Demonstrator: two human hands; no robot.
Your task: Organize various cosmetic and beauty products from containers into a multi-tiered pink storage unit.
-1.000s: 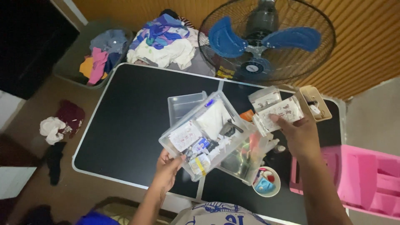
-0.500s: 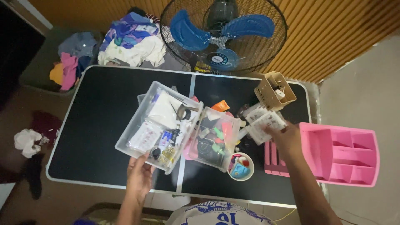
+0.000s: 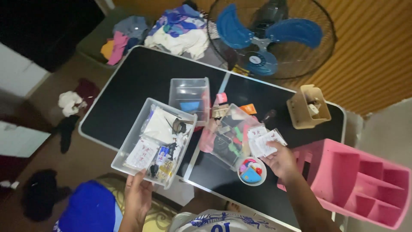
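1. The left hand (image 3: 138,193) grips the near edge of a clear bin (image 3: 155,141) full of small items, at the table's (image 3: 128,92) near edge.
2. The right hand (image 3: 281,161) pinches small white packets (image 3: 262,141) just above a second clear bin (image 3: 227,135).
3. A small round bowl (image 3: 251,171) sits just left of that hand.
4. An empty clear tub (image 3: 189,95) lies behind the bins, a tan box (image 3: 307,107) farther right, and a pink organiser (image 3: 365,180) at the table's right end.

Left hand (image 3: 138,194) and right hand (image 3: 281,160) extended, fingers curled gripping.

blue fan (image 3: 266,41), pink organizer (image 3: 369,180), clothes pile (image 3: 176,30)
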